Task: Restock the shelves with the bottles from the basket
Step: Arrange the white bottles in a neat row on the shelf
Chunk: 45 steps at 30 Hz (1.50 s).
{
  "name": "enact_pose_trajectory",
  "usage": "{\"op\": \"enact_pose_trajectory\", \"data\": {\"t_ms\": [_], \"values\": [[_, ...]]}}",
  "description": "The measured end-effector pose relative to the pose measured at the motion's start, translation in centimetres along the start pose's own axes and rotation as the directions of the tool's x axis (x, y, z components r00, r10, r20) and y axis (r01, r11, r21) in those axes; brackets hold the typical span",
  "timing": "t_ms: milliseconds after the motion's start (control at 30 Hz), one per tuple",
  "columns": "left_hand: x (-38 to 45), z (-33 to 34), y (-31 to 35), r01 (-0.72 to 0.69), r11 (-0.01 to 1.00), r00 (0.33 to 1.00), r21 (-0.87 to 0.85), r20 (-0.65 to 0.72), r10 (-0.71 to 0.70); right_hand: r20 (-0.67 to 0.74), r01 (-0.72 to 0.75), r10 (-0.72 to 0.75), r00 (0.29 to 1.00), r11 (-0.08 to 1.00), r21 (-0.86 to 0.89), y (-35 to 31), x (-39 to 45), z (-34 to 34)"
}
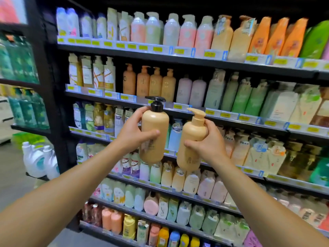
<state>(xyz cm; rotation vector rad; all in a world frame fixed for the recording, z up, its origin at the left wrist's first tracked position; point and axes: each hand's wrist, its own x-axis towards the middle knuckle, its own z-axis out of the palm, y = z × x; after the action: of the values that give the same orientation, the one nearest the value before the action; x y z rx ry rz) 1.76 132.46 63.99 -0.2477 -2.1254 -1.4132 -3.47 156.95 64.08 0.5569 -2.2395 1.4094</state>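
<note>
the left hand (pixel 132 133) wraps its fingers round the black-pump bottle (pixel 154 133); the right hand (pixel 208 141) grips the tan-pump bottle (pixel 191 143) beside it, both lifted toward the matching tan bottles (pixel 149 82) just above, likely their slot.

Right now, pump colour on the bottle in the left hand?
Black, on the tan bottle the left hand grips; head view shows it best.

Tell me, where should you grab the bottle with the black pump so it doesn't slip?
Grab the black-pump bottle around its smooth round body, from the side, as the left hand does. The body is wide and even; the pump on top is thin and probably moves.
</note>
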Motion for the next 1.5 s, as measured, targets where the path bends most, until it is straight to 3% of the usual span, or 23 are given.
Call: {"op": "enact_pose_trajectory", "data": {"t_ms": [467, 833, 1000, 1300, 1500], "values": [[11.1, -6.6, -7.2, -0.011, 0.996, 0.993, 0.084, -0.113, 0.021, -0.031, 0.196, -0.195, 0.98, 0.979, 0.048, -0.7, 14.0, 8.2], [18.8, -8.4, -11.9, -0.01, 0.991, 0.983, 0.131, -0.18, 0.034, -0.124, 0.426, -0.412, 0.903, 0.897, 0.116, -2.2, 26.6, 14.2], [21.4, -9.7, -13.5, -0.017, 0.989, 0.983, 0.148, -0.18, 0.044, -0.092, 0.488, -0.481, 0.872, 0.87, 0.073, -1.7, 30.2, 17.4], [25.4, -12.9, -16.2, -0.074, 0.991, 0.992, 0.111, -0.092, 0.084, -0.085, 0.372, -0.37, 0.925, 0.928, 0.0, -0.1, 32.4, 22.9], [27.5, -14.3, -17.7, -0.098, 0.994, 0.993, 0.042, -0.058, 0.1, -0.067, 0.136, -0.137, 0.988, 0.99, -0.026, -0.1, 34.1, 24.8]]}}
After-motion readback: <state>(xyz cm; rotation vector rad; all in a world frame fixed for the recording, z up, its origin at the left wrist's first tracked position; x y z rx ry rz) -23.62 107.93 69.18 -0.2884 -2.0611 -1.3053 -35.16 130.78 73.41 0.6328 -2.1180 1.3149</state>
